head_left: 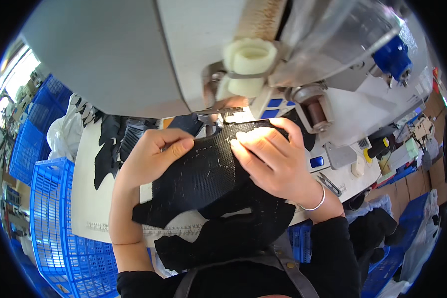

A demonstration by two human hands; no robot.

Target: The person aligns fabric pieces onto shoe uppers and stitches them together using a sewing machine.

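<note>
A black mesh fabric piece (198,166) with a curved outline lies under the lit needle area of a sewing machine (174,59). My left hand (154,156) grips its upper left edge, thumb on top and the other fingers mostly hidden. At the upper right, my right hand (275,161) has its fingertips together on the mesh, in the bright lamp light. The lower part of the black material hangs over the table's front edge toward my lap. Whether that part is a separate layer, I cannot tell. The needle itself is hidden.
Thread snips (330,184) lie on the white table (89,198) at right. Black cut pieces (109,144) are spread at left. Blue plastic crates (52,208) stand left of the table. A measuring scale (179,231) runs along its front edge. A clear plastic shield (328,44) hangs upper right.
</note>
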